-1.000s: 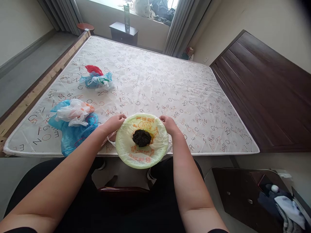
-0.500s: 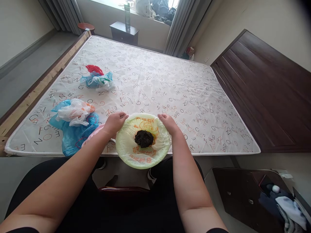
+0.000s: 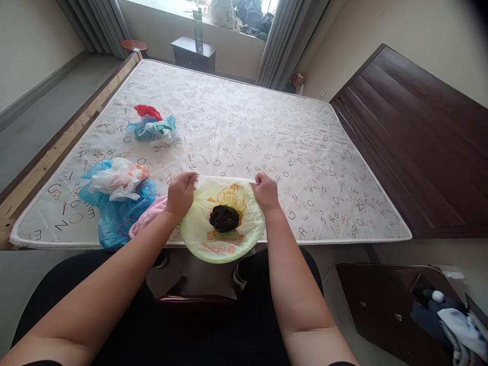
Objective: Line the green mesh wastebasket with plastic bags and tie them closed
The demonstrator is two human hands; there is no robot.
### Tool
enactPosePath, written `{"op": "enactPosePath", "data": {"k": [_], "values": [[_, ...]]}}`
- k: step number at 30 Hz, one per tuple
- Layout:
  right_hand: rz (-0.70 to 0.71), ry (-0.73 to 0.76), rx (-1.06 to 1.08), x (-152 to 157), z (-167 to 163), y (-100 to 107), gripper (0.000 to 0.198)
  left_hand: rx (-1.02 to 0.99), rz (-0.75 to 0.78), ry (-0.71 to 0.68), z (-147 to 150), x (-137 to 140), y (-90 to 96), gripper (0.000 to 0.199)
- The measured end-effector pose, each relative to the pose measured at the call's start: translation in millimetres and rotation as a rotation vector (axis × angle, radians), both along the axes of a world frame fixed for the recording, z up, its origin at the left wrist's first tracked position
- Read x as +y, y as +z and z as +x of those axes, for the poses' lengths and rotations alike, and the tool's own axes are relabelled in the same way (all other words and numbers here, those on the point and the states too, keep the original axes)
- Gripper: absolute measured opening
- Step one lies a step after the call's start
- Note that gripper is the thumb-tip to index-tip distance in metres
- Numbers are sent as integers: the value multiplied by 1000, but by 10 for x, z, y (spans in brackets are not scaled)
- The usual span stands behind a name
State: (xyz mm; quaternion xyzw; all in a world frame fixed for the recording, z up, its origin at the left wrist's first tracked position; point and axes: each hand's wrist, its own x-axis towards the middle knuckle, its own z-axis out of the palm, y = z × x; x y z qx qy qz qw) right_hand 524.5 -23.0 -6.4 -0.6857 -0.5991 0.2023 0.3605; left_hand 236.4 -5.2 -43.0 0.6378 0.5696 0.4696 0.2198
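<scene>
A pale yellow-green plastic bag (image 3: 198, 239) with orange print lines a round bin at the mattress's near edge; the bag covers most of the bin. Its far edge is stretched straight between my two hands. My left hand (image 3: 182, 194) is closed on the bag's far left edge, and my right hand (image 3: 266, 191) pinches the far right edge. Inside the lined opening lies a crumpled black plastic bag (image 3: 224, 218). Close to my left forearm is a pink knitted cloth (image 3: 149, 216), partly hidden by the arm.
Blue bags (image 3: 114, 218) with a crumpled white bag (image 3: 119, 179) on top lie at the left of the lettered mattress (image 3: 236, 127). Farther back sit a red bag (image 3: 148, 112) and light blue bags (image 3: 148, 127). A headboard (image 3: 412, 147) and dark cabinet (image 3: 373, 305) stand right.
Both hands have pulled the bag's far edge up and away from the rim, so it now runs straight between them. My right hand has shifted slightly right.
</scene>
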Motion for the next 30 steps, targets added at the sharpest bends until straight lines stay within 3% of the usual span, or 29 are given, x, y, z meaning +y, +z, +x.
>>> {"op": "enactPosePath", "data": {"k": [2,4,9,12,14,17,20,22,26,30], "values": [[58,8,-33,-16,4,39,22,-28,44,41,-13,12,9,25],[22,75,2,-42,36,100,15,7,110,86,-58,41,50,25],[-307,271,126,-136,237,250,31,146,153,91,-276,127,257,27],[-442,345,146,-178,327,262,23,245,64,86,-424,174,389,30],[-393,294,122,-175,327,241,15,329,-60,61,-525,222,449,31],[-158,66,112,-136,282,215,7,392,-349,-2,-683,300,473,31],[-51,-67,254,-110,284,227,21,275,-618,-69,-821,294,429,45],[-155,-23,365,-125,342,237,37,80,-805,-121,-881,218,376,52],[-582,121,472,-218,513,204,64,-334,-1138,-249,-953,-13,252,55],[-820,256,537,-312,572,131,58,-567,-1309,-380,-1012,-198,187,49]]}}
